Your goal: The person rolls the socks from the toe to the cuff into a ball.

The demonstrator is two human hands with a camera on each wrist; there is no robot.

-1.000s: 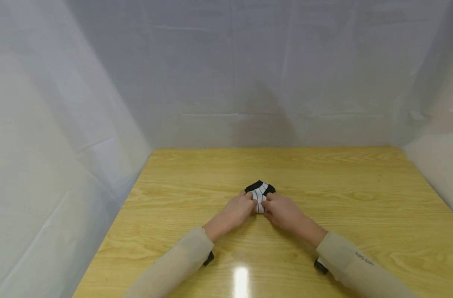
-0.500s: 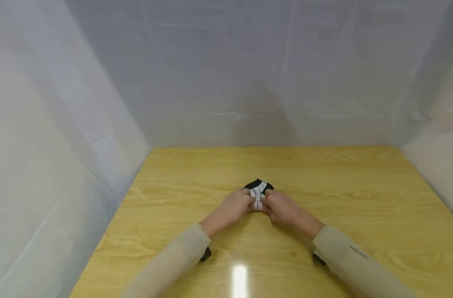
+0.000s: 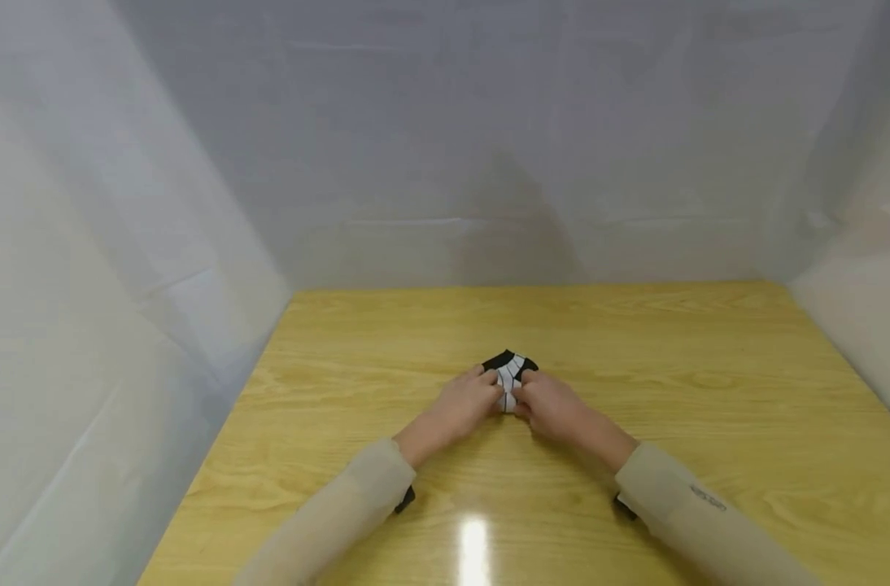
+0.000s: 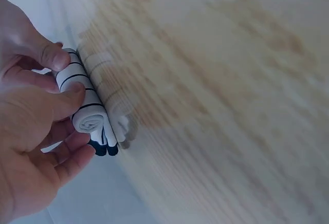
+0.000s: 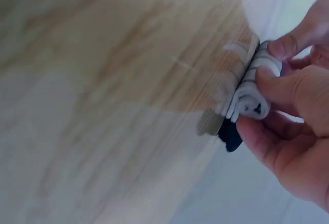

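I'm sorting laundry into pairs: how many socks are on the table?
1 rolled striped sock shows, mid-table, pinched between the left hand and right hand. A second may be rolled inside; I cannot tell.

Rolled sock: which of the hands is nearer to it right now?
Neither; both grip it. The left hand pinches the rolled sock from its left end, the right hand from its right end, on the table.

Bare table (image 3: 708,391) around, curtains (image 3: 159,268) seemingly close
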